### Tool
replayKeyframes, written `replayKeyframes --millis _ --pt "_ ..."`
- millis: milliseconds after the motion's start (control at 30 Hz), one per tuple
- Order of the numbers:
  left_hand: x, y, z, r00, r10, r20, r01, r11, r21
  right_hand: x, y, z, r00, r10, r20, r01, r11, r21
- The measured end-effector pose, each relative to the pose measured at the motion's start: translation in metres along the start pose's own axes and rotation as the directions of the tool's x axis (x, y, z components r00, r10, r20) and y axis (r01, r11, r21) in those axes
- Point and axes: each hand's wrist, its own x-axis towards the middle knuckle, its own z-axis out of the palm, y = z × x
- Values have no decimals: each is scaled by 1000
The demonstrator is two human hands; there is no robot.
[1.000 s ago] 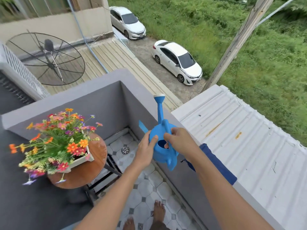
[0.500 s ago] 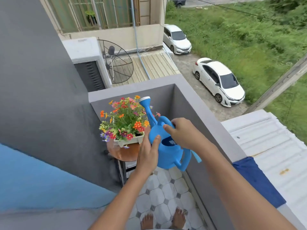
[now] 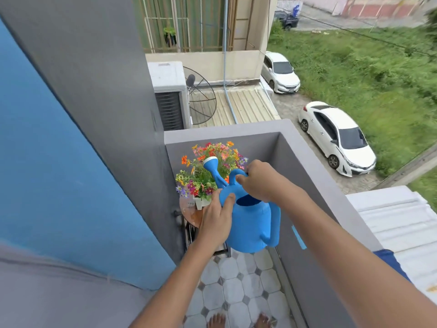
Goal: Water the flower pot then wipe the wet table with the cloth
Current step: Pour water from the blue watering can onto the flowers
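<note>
I hold a blue watering can (image 3: 253, 223) in the air in front of me. My right hand (image 3: 262, 179) grips its top handle. My left hand (image 3: 216, 216) presses flat against the can's left side. The white-tipped spout (image 3: 211, 163) points up and away, over a bunch of colourful flowers (image 3: 208, 171) in a white pot (image 3: 201, 202). The pot stands on a small round brown table (image 3: 189, 213), mostly hidden behind my left hand. A dark blue cloth (image 3: 390, 262) lies on the balcony wall by my right forearm.
A grey balcony wall (image 3: 314, 176) runs along the right and far side. A blue and grey house wall (image 3: 71, 162) closes the left. My bare feet (image 3: 238, 320) stand on a tiled floor (image 3: 236, 287). Below are parked white cars and grass.
My view has swung left, and the can has come closer to the flowers, its spout now over them. Both hands keep the same hold on it.
</note>
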Motion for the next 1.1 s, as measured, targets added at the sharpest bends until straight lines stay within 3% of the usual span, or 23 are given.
replayKeyframes --millis 733,1100 --pt "17 42 31 989 23 143 -28 999 33 0 21 -51 987 154 -41 -157 985 -74" --pt "16 38 8 995 1 101 -7 999 53 8 6 -39 995 90 -36 -91 995 -33"
